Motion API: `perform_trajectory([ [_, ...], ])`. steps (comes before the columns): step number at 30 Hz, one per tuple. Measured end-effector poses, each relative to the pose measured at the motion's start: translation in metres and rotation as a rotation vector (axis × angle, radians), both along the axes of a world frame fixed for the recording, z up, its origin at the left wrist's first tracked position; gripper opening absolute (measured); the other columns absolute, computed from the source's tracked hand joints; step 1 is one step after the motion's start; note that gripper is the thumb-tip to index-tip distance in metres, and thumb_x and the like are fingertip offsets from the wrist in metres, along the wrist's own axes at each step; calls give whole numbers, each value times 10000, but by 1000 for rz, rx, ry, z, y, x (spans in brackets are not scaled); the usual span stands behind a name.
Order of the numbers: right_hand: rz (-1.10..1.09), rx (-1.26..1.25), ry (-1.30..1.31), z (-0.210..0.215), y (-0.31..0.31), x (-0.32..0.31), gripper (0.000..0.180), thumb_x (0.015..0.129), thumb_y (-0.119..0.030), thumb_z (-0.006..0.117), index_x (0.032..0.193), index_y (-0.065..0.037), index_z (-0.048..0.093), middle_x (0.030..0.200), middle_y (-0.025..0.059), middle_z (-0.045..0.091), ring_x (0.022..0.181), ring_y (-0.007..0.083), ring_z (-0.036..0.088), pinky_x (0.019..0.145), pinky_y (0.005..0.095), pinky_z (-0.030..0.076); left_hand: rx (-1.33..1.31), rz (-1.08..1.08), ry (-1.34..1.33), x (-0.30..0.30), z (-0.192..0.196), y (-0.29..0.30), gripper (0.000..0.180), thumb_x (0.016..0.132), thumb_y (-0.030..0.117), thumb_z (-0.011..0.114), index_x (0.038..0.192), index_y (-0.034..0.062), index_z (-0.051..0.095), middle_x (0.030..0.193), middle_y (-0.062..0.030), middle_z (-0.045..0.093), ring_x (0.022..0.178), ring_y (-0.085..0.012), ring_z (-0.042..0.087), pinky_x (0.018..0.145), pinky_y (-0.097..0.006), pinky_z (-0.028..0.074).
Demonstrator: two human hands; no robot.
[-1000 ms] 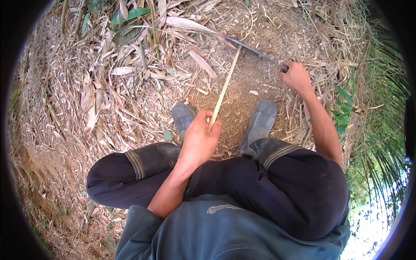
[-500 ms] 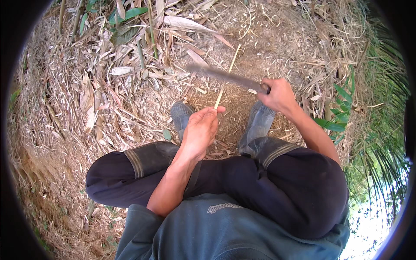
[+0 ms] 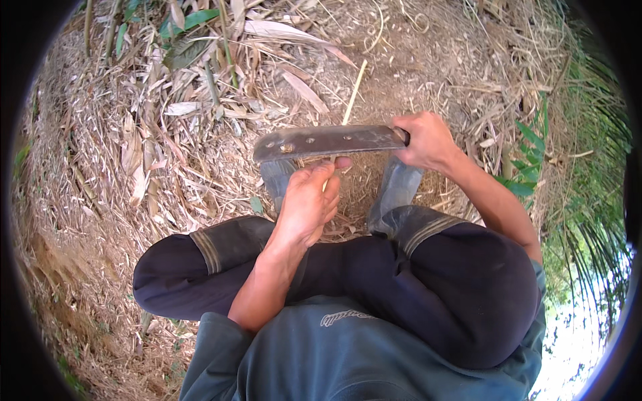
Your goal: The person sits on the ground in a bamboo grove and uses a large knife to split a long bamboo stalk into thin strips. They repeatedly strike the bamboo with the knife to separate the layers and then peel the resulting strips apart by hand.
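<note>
My right hand (image 3: 426, 140) is closed round the handle of a machete (image 3: 328, 142), whose broad dark blade points left and lies crosswise just beyond my left hand. A thin, pale bamboo strip (image 3: 355, 92) is pinched between the thumb and fingers of my left hand (image 3: 312, 199). The strip slants away from me, passing under the blade, which hides its middle part. Its far end shows above the blade. Whether the blade touches the strip, I cannot tell.
Dry leaves and shavings (image 3: 180, 144) cover the ground around me. My rubber boots (image 3: 400, 184) stand on either side of my left hand. Green leafy stems (image 3: 531, 160) grow at the right, and a thin upright stalk (image 3: 227, 47) rises at the far left.
My right hand has turned the machete so its broad face shows, and the blade has come nearer to my left hand. My left hand keeps its grip on the strip.
</note>
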State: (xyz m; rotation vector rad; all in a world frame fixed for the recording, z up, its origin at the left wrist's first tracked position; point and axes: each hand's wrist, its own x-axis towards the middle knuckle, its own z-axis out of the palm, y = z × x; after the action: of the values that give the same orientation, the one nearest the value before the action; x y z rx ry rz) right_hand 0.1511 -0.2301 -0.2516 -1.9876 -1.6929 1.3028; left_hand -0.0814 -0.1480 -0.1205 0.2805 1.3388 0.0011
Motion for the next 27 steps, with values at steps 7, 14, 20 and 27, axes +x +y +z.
perform_trajectory([
  [7,-78,-259,-63,-13,26,26,213,734,-231,641,804,-33,680,651,189,659,595,349,670,641,470,566,-1,40,-31,3,1,6,368,1077,203,378,1279,-61,538,567,63,347,401,-23,261,359,-198,219],
  [14,-105,-138,-31,-17,22,14,203,676,-197,637,764,-17,671,543,158,582,482,303,567,557,429,519,-75,136,-58,-13,-7,8,377,1070,204,389,1287,-72,527,558,64,324,394,-28,258,349,-203,215],
  [20,-25,-112,-65,4,6,4,251,721,-227,647,885,-50,718,665,192,670,597,376,664,669,476,581,-34,97,-55,-1,-4,9,376,1074,203,389,1292,-73,522,559,61,327,393,-26,254,352,-205,215],
  [27,-40,-195,-87,3,13,15,260,723,-218,635,888,-33,715,674,217,666,658,380,685,699,472,573,-70,135,-77,-5,-3,10,373,1074,199,383,1299,-66,517,575,58,337,399,-36,265,359,-208,221],
])
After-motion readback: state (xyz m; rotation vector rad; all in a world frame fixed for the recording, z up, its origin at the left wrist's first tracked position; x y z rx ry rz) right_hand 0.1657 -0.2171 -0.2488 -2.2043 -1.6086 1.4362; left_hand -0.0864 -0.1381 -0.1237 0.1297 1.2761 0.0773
